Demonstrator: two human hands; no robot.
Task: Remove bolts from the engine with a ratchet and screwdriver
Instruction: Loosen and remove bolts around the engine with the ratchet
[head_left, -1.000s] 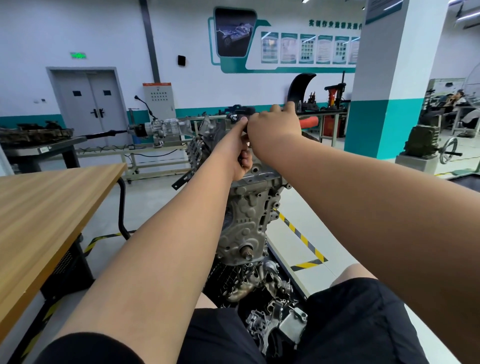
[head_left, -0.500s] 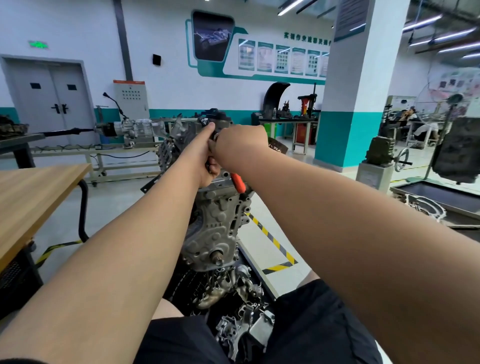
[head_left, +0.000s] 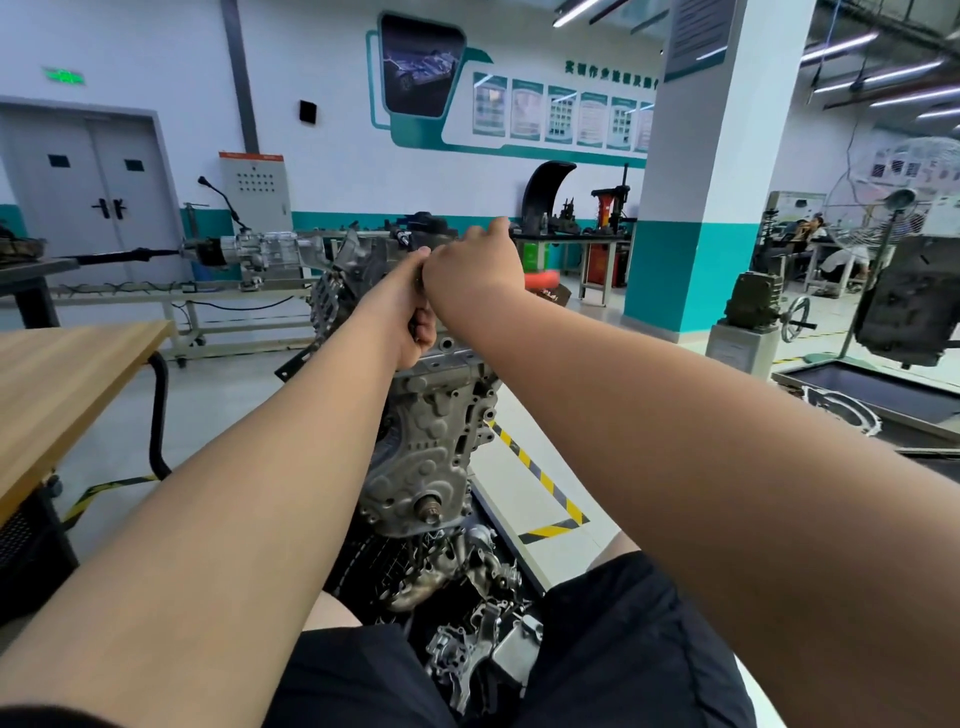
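Here, atop the engine (head_left: 431, 447), the right hand (head_left: 472, 270) grips the ratchet (head_left: 543, 280) — handle level, pointing right — left hand (head_left: 410, 312) curled, hold unclear.

Two bare arms reaching to the top of an upright engine (head_left: 431, 441), right hand (head_left: 472, 270) closed over a red-handled tool (head_left: 543, 280), left hand (head_left: 410, 317) curled just beneath and touching it, its grip hidden, wooden table (head_left: 62, 374) at left, teal-banded pillar (head_left: 691, 208) behind.
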